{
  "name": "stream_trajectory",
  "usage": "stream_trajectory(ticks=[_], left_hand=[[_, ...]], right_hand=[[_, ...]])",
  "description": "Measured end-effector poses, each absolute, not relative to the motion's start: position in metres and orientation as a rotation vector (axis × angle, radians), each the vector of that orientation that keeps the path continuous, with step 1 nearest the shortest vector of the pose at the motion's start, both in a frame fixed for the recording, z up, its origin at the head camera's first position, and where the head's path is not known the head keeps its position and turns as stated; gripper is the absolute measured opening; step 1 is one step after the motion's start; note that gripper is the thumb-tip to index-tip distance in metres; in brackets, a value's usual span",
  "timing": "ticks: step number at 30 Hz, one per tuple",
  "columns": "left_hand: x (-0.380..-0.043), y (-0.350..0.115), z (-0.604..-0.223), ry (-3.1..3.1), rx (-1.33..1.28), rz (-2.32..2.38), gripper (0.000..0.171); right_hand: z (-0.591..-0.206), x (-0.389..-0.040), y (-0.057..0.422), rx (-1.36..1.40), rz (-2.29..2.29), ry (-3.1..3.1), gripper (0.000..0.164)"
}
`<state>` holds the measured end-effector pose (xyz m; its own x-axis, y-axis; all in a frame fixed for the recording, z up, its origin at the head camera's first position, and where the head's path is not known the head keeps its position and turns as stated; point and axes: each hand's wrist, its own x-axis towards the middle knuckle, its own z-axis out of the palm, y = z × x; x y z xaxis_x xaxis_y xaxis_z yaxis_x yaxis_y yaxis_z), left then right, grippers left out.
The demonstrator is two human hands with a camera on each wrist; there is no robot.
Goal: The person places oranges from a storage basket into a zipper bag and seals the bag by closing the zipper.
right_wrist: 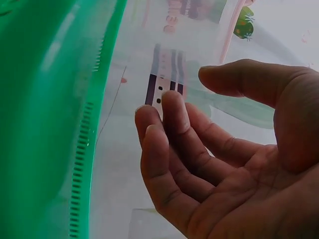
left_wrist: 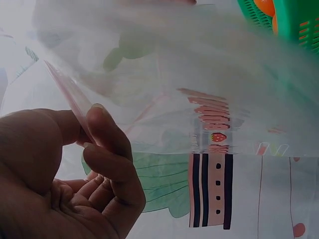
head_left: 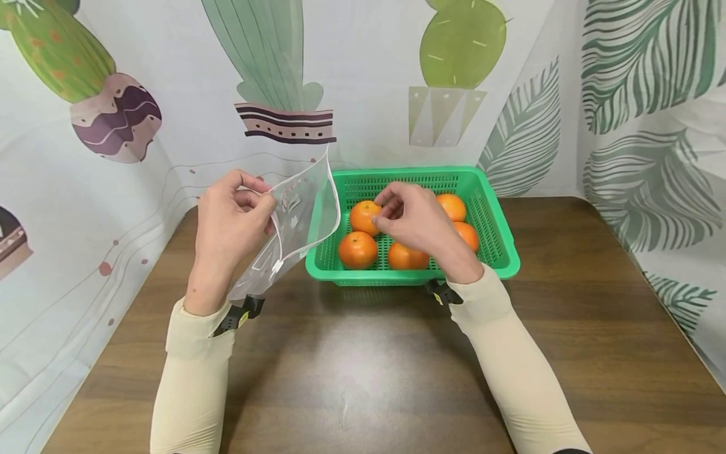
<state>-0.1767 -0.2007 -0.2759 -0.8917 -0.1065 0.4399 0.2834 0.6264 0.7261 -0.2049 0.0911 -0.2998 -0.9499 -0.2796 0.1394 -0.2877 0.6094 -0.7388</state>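
Note:
My left hand point(head_left: 229, 217) pinches the rim of a clear zip bag point(head_left: 300, 214) between thumb and fingertips. The bag's mouth gapes toward the basket, and a white slider point(head_left: 276, 267) sits on its lower rim. Red print point(left_wrist: 214, 117) shows on the plastic in the left wrist view. Over the green basket point(head_left: 368, 276) hovers my right hand point(head_left: 416, 217), its fingers loosely bent and nothing between them; the right wrist view shows thumb and fingers apart. Several oranges point(head_left: 358, 251) lie in the basket, some partly hidden by this hand.
The basket stands toward the back of a brown wooden table point(head_left: 363, 378). Behind it hangs a white cloth point(head_left: 368, 75) printed with cacti and leaves. Black straps point(head_left: 238, 316) circle both wrists over cream sleeves point(head_left: 195, 391).

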Motion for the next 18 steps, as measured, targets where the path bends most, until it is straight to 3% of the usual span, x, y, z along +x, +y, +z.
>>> stream_trajectory(ticks=[18], left_hand=[[-0.176, -0.201, -0.276, -2.41, -0.14, -1.176, 0.013]], right_hand=[[-0.317, -0.205, 0.106, 0.583, 1.08, -2.973, 0.029]])
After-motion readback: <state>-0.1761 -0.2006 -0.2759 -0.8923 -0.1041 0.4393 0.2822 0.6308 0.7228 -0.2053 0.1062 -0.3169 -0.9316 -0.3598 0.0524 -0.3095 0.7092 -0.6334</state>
